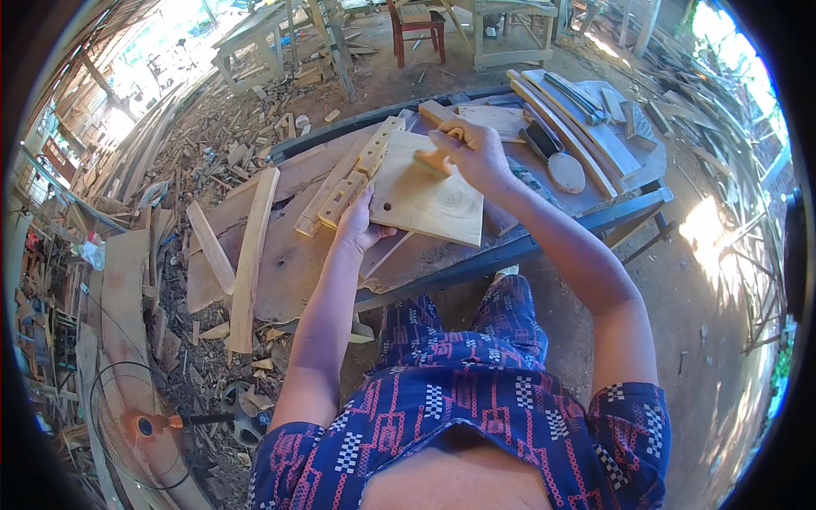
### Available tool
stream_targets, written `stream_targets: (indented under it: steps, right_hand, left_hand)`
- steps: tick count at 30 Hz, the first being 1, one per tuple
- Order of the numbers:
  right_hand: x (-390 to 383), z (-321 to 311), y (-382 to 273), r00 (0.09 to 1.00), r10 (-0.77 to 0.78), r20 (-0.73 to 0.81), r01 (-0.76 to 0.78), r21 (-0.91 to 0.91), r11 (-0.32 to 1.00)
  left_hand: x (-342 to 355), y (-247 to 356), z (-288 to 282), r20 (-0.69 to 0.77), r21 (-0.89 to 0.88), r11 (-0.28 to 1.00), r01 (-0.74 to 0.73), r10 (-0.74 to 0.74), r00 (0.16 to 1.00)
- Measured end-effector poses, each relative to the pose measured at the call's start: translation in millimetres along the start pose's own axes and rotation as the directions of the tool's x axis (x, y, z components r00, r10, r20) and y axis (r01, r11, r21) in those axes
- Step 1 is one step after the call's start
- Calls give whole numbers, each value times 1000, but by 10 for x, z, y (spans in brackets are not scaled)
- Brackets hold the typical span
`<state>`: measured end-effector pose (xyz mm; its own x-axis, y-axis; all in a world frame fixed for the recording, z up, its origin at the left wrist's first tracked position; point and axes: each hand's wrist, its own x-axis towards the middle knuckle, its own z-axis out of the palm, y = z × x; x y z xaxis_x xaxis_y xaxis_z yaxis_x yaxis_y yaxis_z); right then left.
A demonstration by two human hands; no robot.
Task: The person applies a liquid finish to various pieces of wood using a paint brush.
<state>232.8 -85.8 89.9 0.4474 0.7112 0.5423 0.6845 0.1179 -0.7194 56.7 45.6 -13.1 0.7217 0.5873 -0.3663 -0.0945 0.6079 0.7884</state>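
A pale, flat wooden board (425, 204) with a round hole near its left corner is tilted over the workbench. My left hand (361, 225) grips its left edge, thumb underneath near the hole. My right hand (480, 160) is closed above the board's far part, round a small tan piece (435, 162) pressed to or just over the surface; motion blur hides its kind. Beside my left hand lie wooden strips with several holes, one nearer (342, 201) and one farther (379, 151). Past my right hand, a wooden block (436, 112) rests on the bench.
The bench (289, 229) carries loose slats (253, 255) at left. At right are a dark-handled object (537, 138), an oval wooden piece (566, 173) and long strips (565, 140). A standing fan (144, 425) is at lower left, a red chair (416, 36) beyond. Scraps litter the ground.
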Motion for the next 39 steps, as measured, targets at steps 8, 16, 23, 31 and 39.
stream_targets:
  steps: [8, 16, 23, 31, 39]
  right_hand:
    - [18, 67, -518, 917, 226, 328, -377, 533, 757]
    - [572, 360, 14, 903, 401, 153, -416, 544, 729]
    - [902, 329, 561, 911, 261, -320, -129, 381, 916]
    - [451, 346, 219, 993, -94, -66, 98, 58, 993]
    - [-125, 193, -528, 989, 9, 150, -79, 469, 880]
  left_hand:
    - [32, -23, -49, 77, -164, 984, -71, 84, 994]
    - [95, -45, -143, 59, -10, 1000, 4, -3, 998]
    - [31, -4, 1, 93, 16, 1000, -11, 10, 996]
    - [54, -27, -22, 57, 65, 998, -16, 13, 998]
    - [32, 10, -61, 38, 84, 995, -54, 51, 998]
